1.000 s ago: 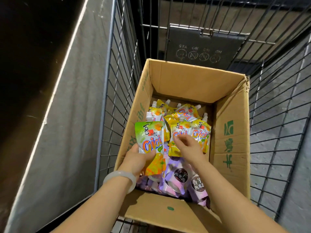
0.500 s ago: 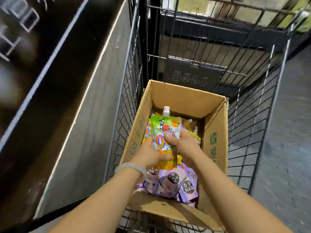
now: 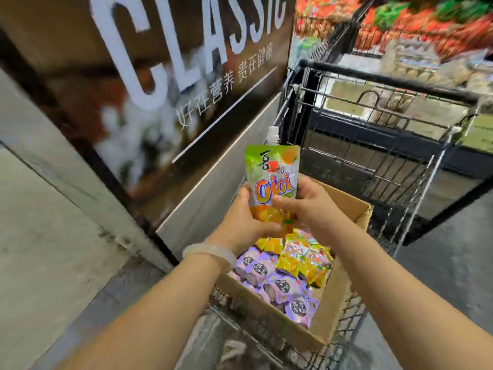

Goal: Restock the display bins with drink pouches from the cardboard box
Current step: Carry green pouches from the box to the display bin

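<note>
Both hands clamp one pouch [image 3: 272, 180] upright above the box [image 3: 344, 297]: left hand [image 3: 246, 220] round its base, right hand [image 3: 304, 206] pinching its side. Gripped only low, the pouch could flop or slip into the cart [image 3: 426, 166].

Green/orange drink pouch [image 3: 272, 180]: upright, white spout cap at top, "Qici"-style logo facing camera, raised above cardboard box [image 3: 338, 287]. Box: open-topped, brown, sits in wire cart. Contents: yellow/orange pouches [image 3: 301, 260] heaped at far-right side, purple pouches [image 3: 269, 276] w/ dark round labels at near side, lying flat, overlapping. Display bins: blurred, cannot tell.
</note>
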Available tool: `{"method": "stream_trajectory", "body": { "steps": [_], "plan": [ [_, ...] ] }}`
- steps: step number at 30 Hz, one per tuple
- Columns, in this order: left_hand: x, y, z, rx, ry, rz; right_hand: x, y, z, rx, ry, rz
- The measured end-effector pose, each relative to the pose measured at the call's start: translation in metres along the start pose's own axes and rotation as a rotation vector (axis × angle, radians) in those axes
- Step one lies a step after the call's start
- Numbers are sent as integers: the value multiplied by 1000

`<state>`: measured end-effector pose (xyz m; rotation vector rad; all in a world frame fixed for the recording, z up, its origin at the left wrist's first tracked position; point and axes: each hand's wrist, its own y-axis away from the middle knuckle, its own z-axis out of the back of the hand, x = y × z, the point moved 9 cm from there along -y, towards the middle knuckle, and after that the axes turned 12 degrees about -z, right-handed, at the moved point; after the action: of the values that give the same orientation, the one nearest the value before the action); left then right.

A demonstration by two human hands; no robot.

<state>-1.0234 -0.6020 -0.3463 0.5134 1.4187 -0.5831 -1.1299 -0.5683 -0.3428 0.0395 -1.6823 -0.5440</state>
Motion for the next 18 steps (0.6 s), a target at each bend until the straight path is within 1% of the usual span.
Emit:
{"method": "stream_trajectory", "body": {
  "steps": [3, 4, 5, 9, 11, 12, 15, 18],
  "plan": [
    [-21, 56, 28, -40, -89, -26, 18, 37, -36, 60, 77, 46],
    [-28, 76, 43, -53, -163, -15, 24, 47, -50, 87, 97, 63],
    [-36, 96, 62, -82, -278, -11, 30, 58, -67, 120, 124, 77],
    [-81, 184, 143, -265, -867, -29, 43, 102, -156, 308, 203, 99],
    [-98, 237, 180, -345, -1131, 41, 41, 127, -213, 400, 233, 104],
    [-105, 267, 198, -387, -1211, 88, 38, 141, -245, 448, 249, 107],
    [-116, 376, 250, -491, -1354, 268, 19, 198, -345, 601, 297, 102],
    [-119, 506, 293, -591, -1412, 491, -12, 274, -447, 783, 324, 77]
  ]
}}
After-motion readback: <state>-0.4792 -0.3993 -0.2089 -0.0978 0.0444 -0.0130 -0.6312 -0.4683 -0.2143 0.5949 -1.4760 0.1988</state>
